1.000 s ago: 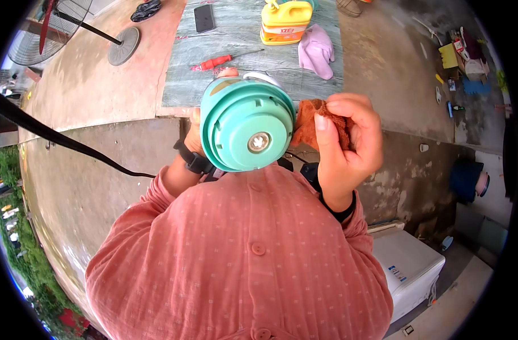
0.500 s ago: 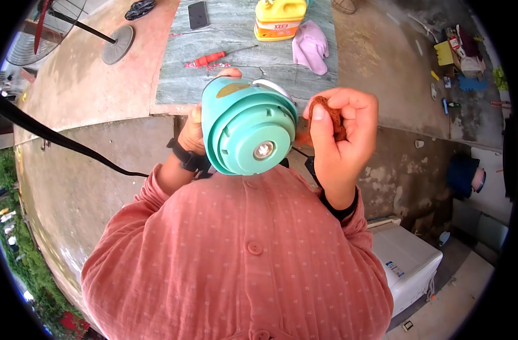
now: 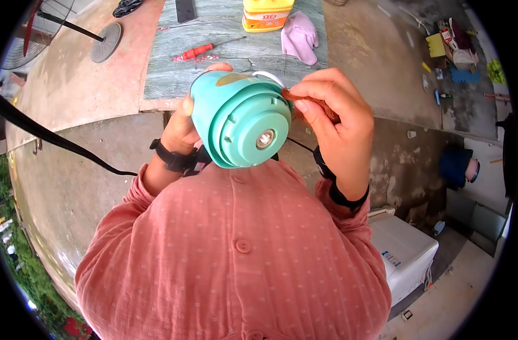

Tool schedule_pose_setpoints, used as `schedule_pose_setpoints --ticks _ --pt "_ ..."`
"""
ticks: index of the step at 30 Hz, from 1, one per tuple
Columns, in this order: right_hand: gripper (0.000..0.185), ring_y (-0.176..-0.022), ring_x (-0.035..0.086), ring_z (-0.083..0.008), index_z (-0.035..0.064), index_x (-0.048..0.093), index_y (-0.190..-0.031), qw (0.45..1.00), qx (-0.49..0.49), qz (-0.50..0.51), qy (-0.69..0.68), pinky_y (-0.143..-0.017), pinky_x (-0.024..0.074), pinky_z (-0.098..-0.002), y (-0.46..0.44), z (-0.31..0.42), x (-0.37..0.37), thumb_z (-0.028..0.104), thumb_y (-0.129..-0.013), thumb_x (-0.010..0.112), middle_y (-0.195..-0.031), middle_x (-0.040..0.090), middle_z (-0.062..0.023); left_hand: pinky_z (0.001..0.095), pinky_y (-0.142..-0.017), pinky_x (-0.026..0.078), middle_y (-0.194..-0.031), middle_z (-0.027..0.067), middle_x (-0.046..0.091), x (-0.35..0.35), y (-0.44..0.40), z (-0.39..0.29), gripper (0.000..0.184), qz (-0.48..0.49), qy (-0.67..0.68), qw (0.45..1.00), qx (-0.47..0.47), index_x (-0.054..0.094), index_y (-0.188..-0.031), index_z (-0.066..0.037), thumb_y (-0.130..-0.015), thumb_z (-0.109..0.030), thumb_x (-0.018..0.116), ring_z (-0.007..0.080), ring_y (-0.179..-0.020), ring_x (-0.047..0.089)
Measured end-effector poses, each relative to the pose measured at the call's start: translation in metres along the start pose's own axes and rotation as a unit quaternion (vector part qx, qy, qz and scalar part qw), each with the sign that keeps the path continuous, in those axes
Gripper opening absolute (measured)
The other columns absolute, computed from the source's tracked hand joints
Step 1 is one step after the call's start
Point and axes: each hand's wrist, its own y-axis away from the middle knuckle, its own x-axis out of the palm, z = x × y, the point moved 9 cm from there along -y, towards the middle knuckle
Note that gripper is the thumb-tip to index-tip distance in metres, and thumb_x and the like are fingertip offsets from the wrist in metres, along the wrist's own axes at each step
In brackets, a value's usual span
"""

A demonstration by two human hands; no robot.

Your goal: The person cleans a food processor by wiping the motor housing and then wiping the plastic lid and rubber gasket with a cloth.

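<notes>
A turquoise round appliance housing (image 3: 242, 131) is held up in front of my chest, its stepped end with a metal centre facing me. My left hand (image 3: 181, 129) grips its left side, with fingertips showing over the top and the rest hidden behind. My right hand (image 3: 345, 116) pinches a reddish-brown cloth (image 3: 322, 107), and the cloth's tip meets the upper right rim of the housing. Close by that tip, a white curved strip, perhaps a cord or handle (image 3: 268, 76), arches along the housing's far edge.
On the grey wood-patterned table (image 3: 225, 68) lie a red-handled screwdriver (image 3: 196, 52), a phone (image 3: 185, 10) and a lilac cloth (image 3: 300, 38), beside a yellow jug (image 3: 266, 14). A fan base (image 3: 106, 43) stands left; a white appliance (image 3: 409, 252) is at lower right.
My right hand has come left and slightly up, bringing the brown cloth onto the housing's rim. The housing stays in my left hand. The whole view has shifted a little.
</notes>
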Motion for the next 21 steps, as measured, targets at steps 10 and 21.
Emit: schedule_pose_setpoints --ticks 10,21 --pt "0.012 -0.064 0.054 -0.0196 -0.0003 0.055 -0.079 0.998 0.044 0.043 -0.019 -0.056 0.0420 -0.0277 -0.001 -0.006 0.015 -0.007 -0.071 0.060 -0.076 0.053 -0.0086 0.0368 -0.083 0.050 -0.110 0.0148 0.055 0.008 0.010 -0.003 0.084 -0.035 0.012 0.999 -0.028 0.027 -0.129 -0.009 -0.070 -0.055 0.064 0.0258 -0.096 0.058" --pt "0.014 -0.072 0.054 -0.0108 -0.0032 0.057 -0.081 0.983 -0.101 0.151 -0.040 -0.060 0.0437 -0.0210 -0.026 0.012 0.036 -0.013 -0.071 0.057 -0.087 0.053 -0.0065 0.0337 -0.093 0.040 -0.119 0.0143 0.048 0.002 0.010 0.004 0.079 -0.012 -0.018 0.996 -0.086 0.034 -0.126 0.000 -0.074 -0.054 0.057 0.0225 -0.108 0.049"
